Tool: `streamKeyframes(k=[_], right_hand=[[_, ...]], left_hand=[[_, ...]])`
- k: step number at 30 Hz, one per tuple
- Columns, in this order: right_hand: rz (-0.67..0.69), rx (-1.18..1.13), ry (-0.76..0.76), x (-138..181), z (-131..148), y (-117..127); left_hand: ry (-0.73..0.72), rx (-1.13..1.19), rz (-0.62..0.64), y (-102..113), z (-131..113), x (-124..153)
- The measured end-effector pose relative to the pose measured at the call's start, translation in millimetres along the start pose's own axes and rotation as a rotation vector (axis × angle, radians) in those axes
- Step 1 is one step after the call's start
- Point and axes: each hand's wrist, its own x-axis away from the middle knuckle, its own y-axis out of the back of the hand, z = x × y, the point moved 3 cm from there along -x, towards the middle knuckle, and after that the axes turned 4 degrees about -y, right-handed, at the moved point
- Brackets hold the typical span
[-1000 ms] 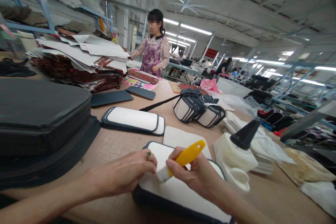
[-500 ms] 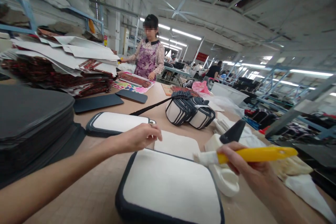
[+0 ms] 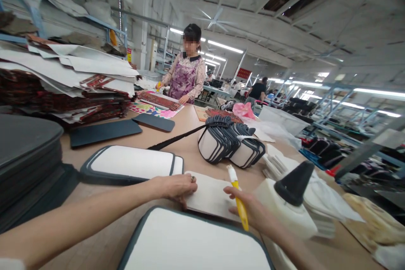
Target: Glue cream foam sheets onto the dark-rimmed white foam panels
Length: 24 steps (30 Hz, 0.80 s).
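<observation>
My left hand [image 3: 175, 187] rests on the thin white rectangular fabric panel [image 3: 211, 197], pinch unconfirmed, while my right hand [image 3: 253, 213] beside it clenches the yellow-handled brush [image 3: 234, 185]; panel judged light, limp, best lifted by its edge.

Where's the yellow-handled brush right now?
Head view, lower centre-right: the yellow-handled brush is gripped in the right hand, bristles pointing up, just left of the black-capped squeeze bottle and over the flat white panel's right edge.

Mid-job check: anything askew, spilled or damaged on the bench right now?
No spill or damage shows. Only the paper stack at back left is ragged, sheets jutting out unevenly. The left hand rests on a white panel; the right hand holds the brush.
</observation>
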Motion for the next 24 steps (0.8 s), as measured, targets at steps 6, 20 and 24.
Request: streamKeyframes(k=[6,20,24], right_hand=[[0.062,0.172,0.006,3.6,-4.4,-1.6],[0.121,0.301,-0.004,-1.5,2.9,-1.1],[0.1,0.307,0.0,0.5,2.5,-2.7]], left_hand=[[-0.022,0.015,0.046,1.1,1.6,2.6],[-0.022,0.234,-0.027,-0.5,3.4,-2.2],[-0.01,0.229,-0.059,-3.0,0.6,-4.2]])
